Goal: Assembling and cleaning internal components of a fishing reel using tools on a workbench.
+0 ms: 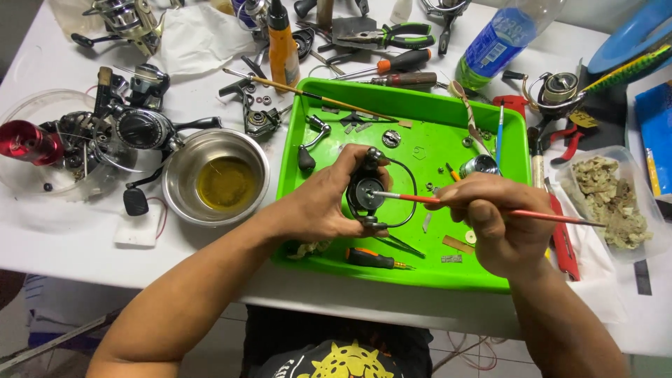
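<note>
Gripping a black reel body (365, 194) in the left hand (323, 203) above the green tray (420, 269), tilted open-side up, while pinching a red brush (483, 208) in the right hand (498, 227), tip inside the housing.

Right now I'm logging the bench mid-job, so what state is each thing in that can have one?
Left hand: gripping the black reel part over the green tray.
Right hand: pinching a red-handled brush, tip on the reel part.
Steel bowl: holds yellowish liquid.
Orange bottle: upright, capped.
Green-handled pliers: lying flat.
Small screwdriver: lying in the tray.
</note>
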